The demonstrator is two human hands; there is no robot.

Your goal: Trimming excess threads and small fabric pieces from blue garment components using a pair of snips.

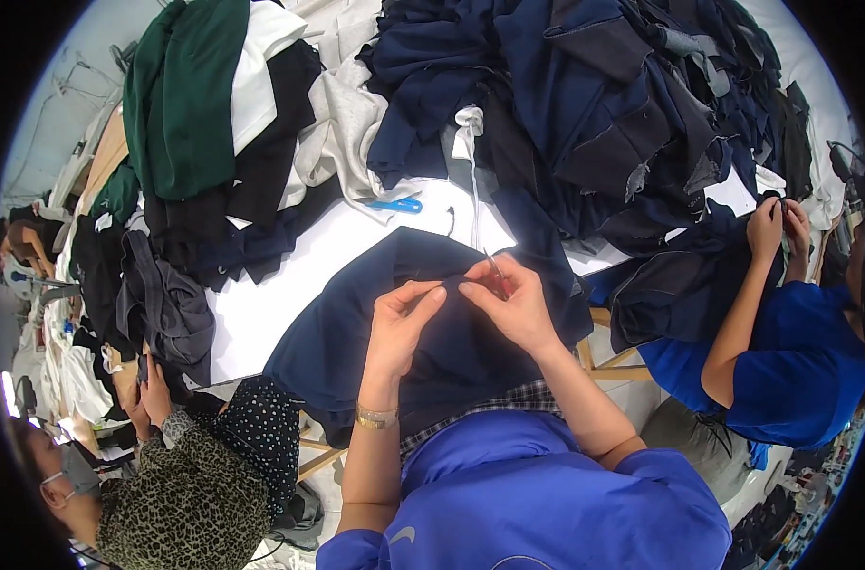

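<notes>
A dark navy cloth garment (342, 318) is spread over my lap and the table edge. My left hand (401, 323) is closed, pinching a bit of this cloth between thumb and forefinger. Close beside it, my right hand (511, 306) pinches the same cloth with thumb and forefinger. Tucked in the right fingers is a small pair of red-handled scissors (501, 278), its metal tip pointing away from me. Most of the tool is hidden by the fingers. The cloth between the two hands is too small and dark to show detail.
Ahead on the white table (261, 318) lie a blue-handled tool (394, 205) and a scrap of dark thread (451, 219). Navy garments (537, 104) are heaped behind; green cloth (185, 104) hangs far left. Co-workers sit at left (185, 484) and right (784, 361), handling dark cloth.
</notes>
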